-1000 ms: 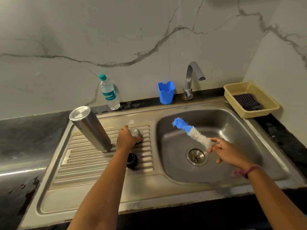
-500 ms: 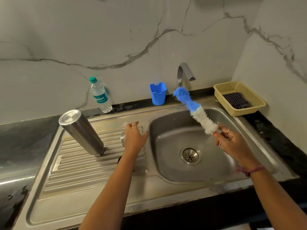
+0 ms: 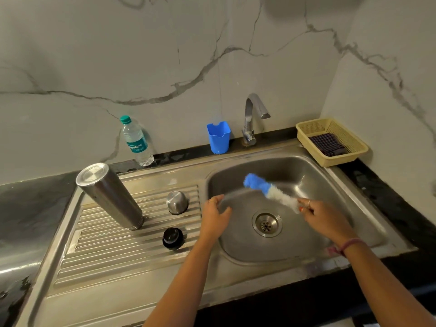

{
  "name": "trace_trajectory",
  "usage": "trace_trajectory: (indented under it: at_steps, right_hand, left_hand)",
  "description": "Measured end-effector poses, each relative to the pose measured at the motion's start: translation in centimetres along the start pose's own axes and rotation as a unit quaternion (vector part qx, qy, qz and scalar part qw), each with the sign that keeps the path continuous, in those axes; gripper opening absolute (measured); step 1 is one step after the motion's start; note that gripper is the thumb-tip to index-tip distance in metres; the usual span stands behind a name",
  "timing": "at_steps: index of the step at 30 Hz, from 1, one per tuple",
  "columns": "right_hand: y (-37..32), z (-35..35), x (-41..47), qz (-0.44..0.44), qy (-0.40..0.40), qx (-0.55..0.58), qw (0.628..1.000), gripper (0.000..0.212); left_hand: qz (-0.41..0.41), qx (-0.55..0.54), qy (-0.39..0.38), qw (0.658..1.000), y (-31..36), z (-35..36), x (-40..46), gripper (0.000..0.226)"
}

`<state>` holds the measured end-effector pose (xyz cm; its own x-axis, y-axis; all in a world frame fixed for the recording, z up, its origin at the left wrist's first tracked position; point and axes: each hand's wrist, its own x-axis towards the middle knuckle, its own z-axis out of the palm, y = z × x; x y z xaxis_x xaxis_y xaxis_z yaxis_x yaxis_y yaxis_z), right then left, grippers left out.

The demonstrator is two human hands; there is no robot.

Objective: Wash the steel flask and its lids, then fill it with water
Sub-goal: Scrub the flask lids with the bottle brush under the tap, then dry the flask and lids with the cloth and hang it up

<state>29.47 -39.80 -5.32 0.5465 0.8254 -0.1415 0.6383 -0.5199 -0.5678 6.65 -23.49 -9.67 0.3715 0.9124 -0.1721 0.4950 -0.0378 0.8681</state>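
— Steel sink [image 3: 368, 208] below marble wall. Flask?
— Steel flask [image 3: 111, 197] upturned, left-centre drainboard; likely rigid, slippery: grasp mid-body. Right hand [image 3: 323, 217] pinches bottle brush [image 3: 269, 191]; left hand [image 3: 215, 214] relaxed, empty.

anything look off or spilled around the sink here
Nothing is spilled or damaged. The steel flask stands mouth-down on the drainboard, with the steel cap and black lid off beside it, apparently draining.

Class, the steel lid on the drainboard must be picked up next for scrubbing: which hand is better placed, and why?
Left. The left hand is free and nearest the steel lid; the right hand already holds the bottle brush over the sink.
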Motion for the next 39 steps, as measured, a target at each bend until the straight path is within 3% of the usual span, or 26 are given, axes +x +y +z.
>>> trace_trajectory:
  at_steps: [3,5,7,9,12,17,21,24,27,29,31,33,35,37,39]
  right_hand:
    - [0.1,0.9,0.2,0.017,-0.004,-0.015,1.000,0.032]
    - [-0.1,1.3,0.3,0.038,-0.020,0.092,0.995,0.023]
    - [-0.9,1.4,-0.1,0.065,-0.058,0.228,0.970,0.014]
    - [-1.9,1.4,-0.7,0.089,-0.093,0.328,0.936,0.012]
    - [-2.7,1.5,-1.2,0.126,-0.122,0.402,0.899,0.011]
    - [-2.6,1.6,-1.6,0.124,-0.153,0.439,0.877,0.010]
    - [-1.1,1.0,-2.5,0.107,-0.219,0.404,0.882,0.020]
    - [0.9,0.2,-2.9,0.092,-0.234,0.298,0.921,0.025]
    - [2.1,-0.9,-2.8,0.017,-0.133,0.115,0.984,0.026]
    - [2.1,-2.1,-2.5,-0.046,-0.048,0.004,0.998,0.026]
    - [2.2,-3.2,-2.1,-0.113,0.023,0.009,0.993,0.036]
    - [2.3,-4.1,-2.1,-0.140,0.072,0.083,0.984,0.054]
    - [2.8,-4.6,-2.1,-0.129,0.076,0.124,0.981,0.058]
    - [3.0,-4.5,-2.0,-0.133,0.076,0.084,0.985,0.057]
    - [3.5,-4.0,-1.4,-0.123,0.047,-0.004,0.991,0.043]
  left_hand:
    - [-0.033,-0.045,-0.013,0.998,0.2,1.4,-0.4,0.033]
    - [-0.079,-0.092,-0.042,0.992,0.5,2.3,-0.6,0.015]
    - [-0.148,-0.207,-0.123,0.959,1.4,3.2,-1.4,0.007]
    - [-0.198,-0.293,-0.190,0.916,2.6,4.2,-2.3,0.010]
    - [-0.185,-0.340,-0.231,0.893,3.4,5.7,-2.8,0.021]
    - [-0.184,-0.452,-0.188,0.852,4.2,7.0,-2.7,0.034]
    - [-0.200,-0.488,-0.141,0.838,4.8,7.3,-2.1,0.034]
    - [-0.207,-0.460,-0.133,0.853,5.3,7.3,-1.6,0.034]
    - [-0.201,-0.443,-0.155,0.860,5.9,7.8,-1.4,0.041]
    - [-0.196,-0.433,-0.164,0.865,6.2,7.9,-1.6,0.038]
    - [-0.186,-0.419,-0.150,0.876,6.1,7.8,-2.0,0.025]
    - [-0.183,-0.413,-0.116,0.885,5.3,7.4,-2.2,0.013]
    - [-0.195,-0.398,-0.061,0.894,4.0,6.9,-2.2,0.008]
    - [-0.224,-0.384,-0.001,0.895,2.6,6.3,-2.1,0.012]
    - [-0.242,-0.391,0.029,0.887,1.9,5.8,-2.3,0.016]
